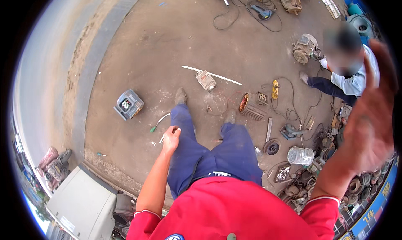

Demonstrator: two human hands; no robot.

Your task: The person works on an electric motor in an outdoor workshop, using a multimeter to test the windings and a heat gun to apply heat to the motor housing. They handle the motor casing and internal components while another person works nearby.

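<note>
My left hand (pixel 171 139) hangs over my left thigh, its fingers curled in, and nothing shows in them. My right hand (pixel 366 122) is raised close to the camera at the far right, slightly blurred, with fingers stretched upward and holding nothing visible. On the ground by my feet lie a small pale metal housing (pixel 205 80) and a long white strip (pixel 226 78). A finned motor body (pixel 253 109) with reddish windings lies beyond my right foot. To the left sits a grey motor housing (pixel 130 104). A green-handled tool (pixel 153 129) lies nearer my left leg.
At right a co-worker (pixel 356 72) crouches by an electric motor (pixel 305 48). Cables surround a yellow tool (pixel 275 89) and a blue-grey power tool (pixel 290 132). A black pulley (pixel 271 147), silver motor (pixel 300 156) and scrap parts (pixel 295 192) lie lower right. A pale cabinet (pixel 81 202) stands lower left.
</note>
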